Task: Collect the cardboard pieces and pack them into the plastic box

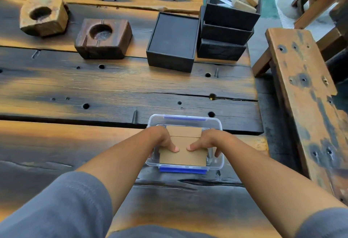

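A clear plastic box (185,121) with blue clips stands on the wooden table near its front right. Brown cardboard pieces (183,155) lie flat on top of its opening, one behind the other. My left hand (162,140) grips the left edge of the near piece, thumb pressed on top. My right hand (210,142) grips its right edge the same way, fingers curled down inside the box wall. The two thumbs almost meet at the middle of the cardboard.
Black boxes (172,41) stand at the back right, one stack (226,30) topped by a box holding wood blocks and papers. Two wooden blocks with round hollows (102,38) (43,14) sit at the back left. A wooden bench (305,94) runs along the right.
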`<state>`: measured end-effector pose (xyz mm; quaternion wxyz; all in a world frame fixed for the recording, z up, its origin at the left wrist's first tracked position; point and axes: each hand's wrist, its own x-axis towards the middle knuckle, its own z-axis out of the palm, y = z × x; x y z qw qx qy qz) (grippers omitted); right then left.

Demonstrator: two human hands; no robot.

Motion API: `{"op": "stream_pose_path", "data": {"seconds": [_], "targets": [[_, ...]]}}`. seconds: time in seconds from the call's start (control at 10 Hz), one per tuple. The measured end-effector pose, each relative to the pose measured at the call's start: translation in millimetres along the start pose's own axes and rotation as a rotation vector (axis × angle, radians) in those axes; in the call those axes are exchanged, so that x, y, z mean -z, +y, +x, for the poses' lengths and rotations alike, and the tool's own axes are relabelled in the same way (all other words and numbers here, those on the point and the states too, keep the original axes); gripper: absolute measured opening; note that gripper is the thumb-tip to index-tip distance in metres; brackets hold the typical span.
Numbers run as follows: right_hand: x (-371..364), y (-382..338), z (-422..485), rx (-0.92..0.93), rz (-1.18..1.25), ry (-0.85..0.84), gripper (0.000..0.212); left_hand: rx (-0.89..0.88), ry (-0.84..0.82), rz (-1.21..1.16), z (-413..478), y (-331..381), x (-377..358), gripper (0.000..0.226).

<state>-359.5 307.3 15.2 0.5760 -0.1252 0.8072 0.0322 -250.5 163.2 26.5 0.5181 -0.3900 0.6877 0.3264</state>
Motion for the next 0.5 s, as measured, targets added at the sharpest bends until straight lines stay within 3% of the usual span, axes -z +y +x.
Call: {"op": "stream_pose_path", "data": {"seconds": [0.1, 0.2, 0.4, 0.5], "targets": [[-11.9, 2.5, -1.9, 0.040, -0.044, 0.114, 0.094, -0.037, 0.155, 0.109, -4.2, -0.5, -11.6, 0.093], [-30.6, 5.1, -6.3, 0.092, -0.134, 0.378, 0.088, -0.104, 0.444, 0.210, -11.6, -1.6, -28.1, 0.090], [-65.2, 11.1, -31.2, 0.257, -0.052, 0.764, 0.108, -0.170, 0.910, 0.107, -42.0, -8.9, -77.1, 0.106], [-63.0, 18.6, -48.7, 0.364, -0.008, 0.835, 0.100, -0.258, 1.053, 0.123, -59.2, -20.6, -82.8, 0.093]]}}
